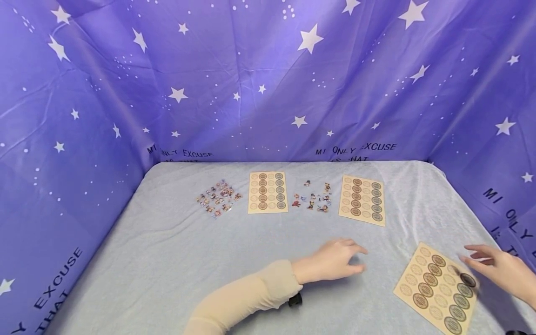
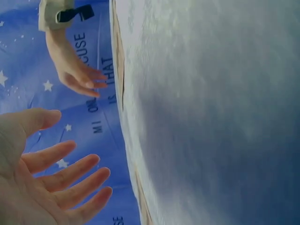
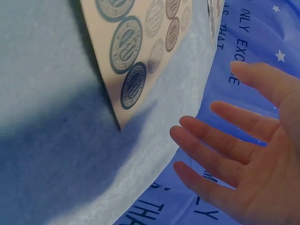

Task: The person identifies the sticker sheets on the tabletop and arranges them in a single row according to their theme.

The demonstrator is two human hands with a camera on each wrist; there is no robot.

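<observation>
At the right of the head view, a beige sheet of round seal-like stickers [image 1: 441,291] lies tilted on the table. My right hand [image 1: 502,272] hovers by its right edge with spread fingers and holds nothing; its shadow falls on the cloth in the right wrist view, where the sheet's corner [image 3: 115,103] also shows. Left of that sheet, my left hand [image 1: 335,260] is over bare cloth, fingers loosely extended, gripping nothing. The left wrist view shows the left palm [image 2: 51,183] and its parted fingers.
Farther back lie two more beige sticker sheets [image 1: 268,210] [image 1: 362,201]. Small colourful cartoon stickers form one cluster [image 1: 219,197] at left and another [image 1: 311,199] between the sheets. Pale blue cloth [image 1: 167,260] covers the table; purple star-printed curtains [image 1: 251,83] surround it.
</observation>
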